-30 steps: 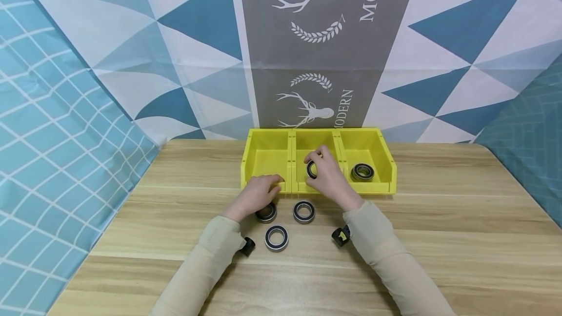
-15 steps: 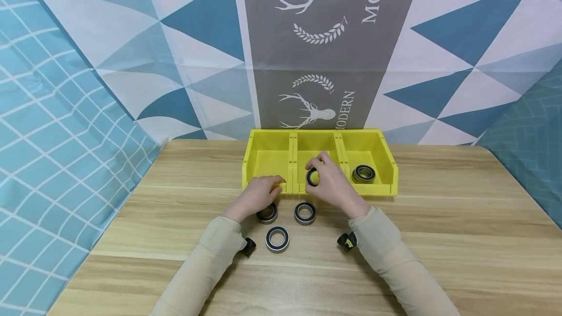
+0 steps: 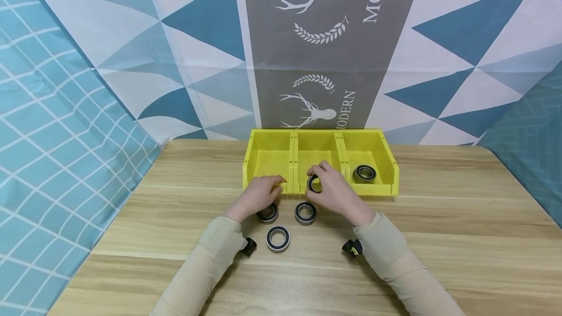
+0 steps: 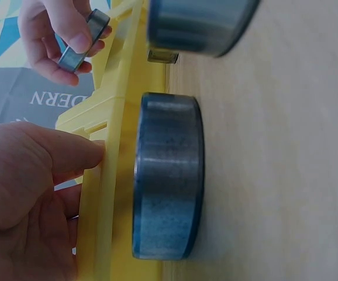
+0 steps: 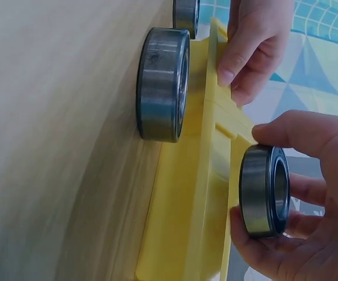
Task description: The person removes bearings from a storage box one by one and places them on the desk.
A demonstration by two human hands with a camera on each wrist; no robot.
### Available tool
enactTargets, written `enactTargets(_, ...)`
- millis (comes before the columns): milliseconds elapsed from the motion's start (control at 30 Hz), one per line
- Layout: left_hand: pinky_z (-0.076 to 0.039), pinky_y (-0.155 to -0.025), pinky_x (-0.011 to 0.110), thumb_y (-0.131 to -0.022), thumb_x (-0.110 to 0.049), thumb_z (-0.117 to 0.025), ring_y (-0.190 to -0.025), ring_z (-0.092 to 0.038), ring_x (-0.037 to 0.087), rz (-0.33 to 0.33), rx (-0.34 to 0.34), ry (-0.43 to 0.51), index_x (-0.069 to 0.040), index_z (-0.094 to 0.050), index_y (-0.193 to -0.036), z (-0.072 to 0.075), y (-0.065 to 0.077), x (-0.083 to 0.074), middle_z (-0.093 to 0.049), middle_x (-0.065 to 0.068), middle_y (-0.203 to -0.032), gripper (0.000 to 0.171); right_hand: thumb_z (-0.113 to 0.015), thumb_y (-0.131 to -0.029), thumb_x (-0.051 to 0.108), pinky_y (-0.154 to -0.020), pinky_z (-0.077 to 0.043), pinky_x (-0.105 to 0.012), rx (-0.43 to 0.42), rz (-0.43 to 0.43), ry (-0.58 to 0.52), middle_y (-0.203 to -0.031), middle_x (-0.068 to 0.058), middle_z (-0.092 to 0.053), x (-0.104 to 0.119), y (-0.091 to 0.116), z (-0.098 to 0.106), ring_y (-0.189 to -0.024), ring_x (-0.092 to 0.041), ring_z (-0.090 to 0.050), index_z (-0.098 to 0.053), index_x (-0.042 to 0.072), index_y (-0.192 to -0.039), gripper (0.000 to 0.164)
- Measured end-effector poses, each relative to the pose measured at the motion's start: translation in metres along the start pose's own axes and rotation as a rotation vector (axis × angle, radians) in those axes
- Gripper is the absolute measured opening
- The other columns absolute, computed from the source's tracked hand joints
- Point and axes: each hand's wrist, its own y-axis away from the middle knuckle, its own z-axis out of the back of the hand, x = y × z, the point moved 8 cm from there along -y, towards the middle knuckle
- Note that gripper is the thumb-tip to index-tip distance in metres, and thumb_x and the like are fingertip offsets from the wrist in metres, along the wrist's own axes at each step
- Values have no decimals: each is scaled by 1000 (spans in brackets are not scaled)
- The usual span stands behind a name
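My right hand [image 3: 337, 193] pinches a ball bearing [image 5: 257, 190] between thumb and fingers, over the front wall of the middle yellow bin [image 3: 316, 133]. My left hand [image 3: 256, 195] grips the front rim of the left yellow bin [image 3: 269, 132], its thumb on the outer side and its fingers curled over the edge. On the table before the bins lie three more bearings: one [image 3: 269, 214] partly hidden under the left hand, one [image 3: 305, 213] in front of the middle bin and one [image 3: 277, 239] nearer me. Another bearing [image 3: 364, 173] is inside the right bin [image 3: 362, 133].
The three joined bins stand at the back of the wooden table [image 3: 456, 238], close to a patterned cloth backdrop [image 3: 307, 52]. A black wrist camera [image 3: 352, 248] sticks out below the right sleeve, and another [image 3: 249, 246] below the left.
With the bearing in its fingers, my right hand has come back toward me, from over the middle bin's interior to its front wall. My left hand stays in place.
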Motion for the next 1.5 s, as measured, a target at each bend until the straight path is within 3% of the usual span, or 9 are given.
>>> enactTargets(467, -42, -91, 46, -92, -17, -52, -100, -61, 25, 10, 11, -5, -11, -62, -112, -1, 0, 1, -66, 5, -107, 23, -69, -75, 34, -77, -49, -37, 91, -35, 53, -99, -6, -56, 1, 15, -5, -84, -21, -57, -59, 8, -105, 41)
enactTargets(867, -41, -92, 47, -92, -17, -52, -100, -61, 26, -2, 4, -14, -11, -62, -112, -1, 0, -1, -66, 5, -109, 23, -69, -74, 35, -70, -49, -34, 104, 4, 105, -91, -4, -54, 3, 27, -9, -76, -16, -54, -59, 7, -100, 40)
enactTargets(1100, -40, -93, 47, -92, -17, -51, -102, -60, 26, 5, 6, -6, -11, -62, -113, 1, 1, -2, -65, 5, -110, 24, -71, -72, 34, -74, -47, -36, 135, 5, 82, -92, -1, -54, 8, 35, -12, -79, -15, -54, -57, 8, -103, 42)
enactTargets(1267, -39, -93, 48, -92, -17, -51, -102, -60, 27, 3, 4, -13, -11, -62, -113, 1, 1, -2, -65, 6, -111, 24, -72, -72, 33, -73, -49, -31, 167, -5, 66, -97, -1, -55, 10, 42, -16, -80, -13, -55, -55, 8, -105, 45)
enactTargets(1500, -38, -94, 48, -93, -19, -51, -104, -60, 27, 14, 13, -8, -11, -61, -114, 1, 1, -2, -65, 5, -112, 25, -74, -71, 31, -62, -47, -23, 204, -19, 5, -87, 0, -53, 15, 51, -20, -71, -8, -50, -49, 8, -102, 46)
